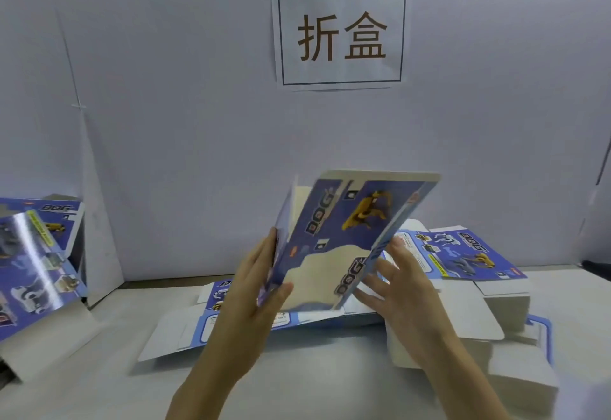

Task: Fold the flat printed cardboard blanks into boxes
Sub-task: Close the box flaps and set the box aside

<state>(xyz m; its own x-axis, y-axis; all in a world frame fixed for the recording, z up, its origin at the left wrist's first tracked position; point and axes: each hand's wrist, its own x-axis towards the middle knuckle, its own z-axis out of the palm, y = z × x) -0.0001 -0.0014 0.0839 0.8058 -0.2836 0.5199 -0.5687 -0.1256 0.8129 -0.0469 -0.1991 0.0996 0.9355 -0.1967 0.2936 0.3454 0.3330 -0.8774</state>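
Cardboard blank (347,231), one, half-erected: you hold it upright above the middle of the white table (297,380), its blue printed panel with the yellow dog and "DOG" lettering facing you, a second panel angled off its left edge.

Left hand (261,290), one: your fingers lie straight along the left panel and the thumb crosses its near face, so the panel is pinched between them.

Right hand (396,287), one: your fingers are spread and relaxed against the lower right edge of the blank, touching it; no curl round it shows.

Flat blank (185,330), one, lies printed side up on the table directly beneath the held one, its white flaps reaching left and near.

Stack of flat blanks (463,254), one, sits at the right, printed top sheet showing; you cannot count the sheets in it.

Folded boxes, two visible at the far left: a tilted glossy one (33,264) nearer you, another (62,217) just behind it.

Paper sign (340,35), one, with two large characters inside a frame, is fixed to the pale wall (165,88) beyond the table.
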